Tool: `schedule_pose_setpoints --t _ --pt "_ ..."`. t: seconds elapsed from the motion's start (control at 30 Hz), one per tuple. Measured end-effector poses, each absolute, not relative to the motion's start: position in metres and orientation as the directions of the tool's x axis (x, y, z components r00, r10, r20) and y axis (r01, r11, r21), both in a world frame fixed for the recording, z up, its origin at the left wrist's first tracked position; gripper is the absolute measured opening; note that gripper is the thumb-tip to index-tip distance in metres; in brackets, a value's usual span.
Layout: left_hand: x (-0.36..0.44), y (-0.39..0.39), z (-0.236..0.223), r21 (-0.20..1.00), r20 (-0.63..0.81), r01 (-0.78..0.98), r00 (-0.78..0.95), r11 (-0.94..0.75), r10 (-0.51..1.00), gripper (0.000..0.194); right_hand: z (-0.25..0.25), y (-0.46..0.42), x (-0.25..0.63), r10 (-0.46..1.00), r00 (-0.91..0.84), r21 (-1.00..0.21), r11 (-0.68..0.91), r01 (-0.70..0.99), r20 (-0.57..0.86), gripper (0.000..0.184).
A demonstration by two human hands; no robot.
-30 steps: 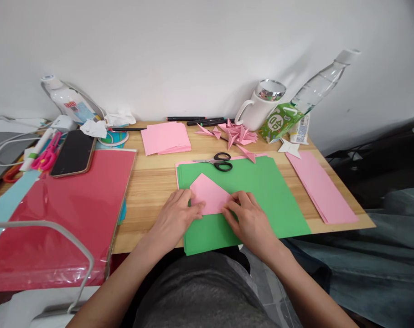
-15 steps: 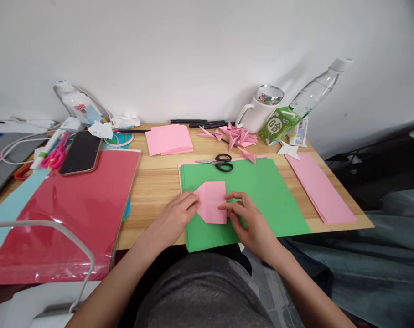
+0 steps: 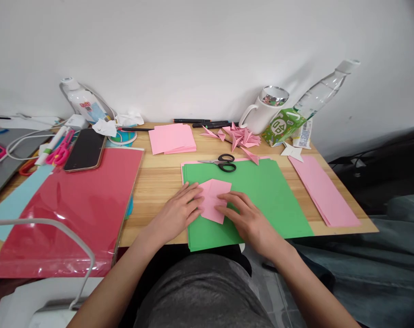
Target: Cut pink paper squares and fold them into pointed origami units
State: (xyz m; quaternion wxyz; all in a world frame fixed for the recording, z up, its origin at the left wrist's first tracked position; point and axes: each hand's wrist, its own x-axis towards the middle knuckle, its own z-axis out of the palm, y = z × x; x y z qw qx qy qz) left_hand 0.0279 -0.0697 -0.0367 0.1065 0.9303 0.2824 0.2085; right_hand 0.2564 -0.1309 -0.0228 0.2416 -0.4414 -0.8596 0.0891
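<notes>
A partly folded piece of pink paper (image 3: 212, 200), with two of its corners folded in to a point, lies on a stack of green paper sheets (image 3: 271, 200). My left hand (image 3: 178, 212) rests at its left side, fingers spread and stretched out, the tips over the paper's edge. From the right, my right hand (image 3: 248, 216) reaches in with its fingers extended and apart, tips touching the paper's right part. Its thumb is mostly hidden. Black-handled scissors (image 3: 225, 163) lie just beyond, at the back edge of the green stack.
Pink paper squares (image 3: 173, 139), folded pink pieces (image 3: 243, 136) and black pens (image 3: 210, 124) lie at the back. A white mug (image 3: 263, 111), green carton (image 3: 284, 127) and leaning bottle (image 3: 325, 91) stand right. Pink strips (image 3: 325, 191) lie right; a phone (image 3: 85, 150) sits on a red packet (image 3: 80, 205), left.
The pink paper has turned clockwise a little. My left fingers have gone from a pinch at its left point to spread out. My right fingers have moved further over the paper.
</notes>
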Motion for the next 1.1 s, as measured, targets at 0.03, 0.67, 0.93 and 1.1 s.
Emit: schedule_pose_setpoints --t 0.03,0.67,0.93,1.1 --pt "0.027 -0.069 -0.037 0.324 0.322 0.475 0.758 -0.818 0.568 0.026 -0.021 -0.130 0.258 0.793 -0.504 -0.346 0.605 0.717 0.341 0.034" --pt "0.028 -0.073 -0.034 0.392 0.272 0.487 0.750 -0.781 0.604 0.032 -0.037 -0.110 0.230 0.937 -0.224 -0.598 0.344 0.724 0.268 0.014" --pt "0.033 -0.076 -0.042 0.436 0.324 0.479 0.706 -0.762 0.629 0.037 -0.040 -0.107 0.223 0.942 -0.212 -0.431 0.310 0.848 0.260 0.016" --pt "0.036 -0.079 -0.046 0.470 0.337 0.497 0.664 -0.730 0.668 0.038 -0.039 -0.107 0.225 0.951 -0.161 -0.499 0.278 0.821 0.265 0.009"
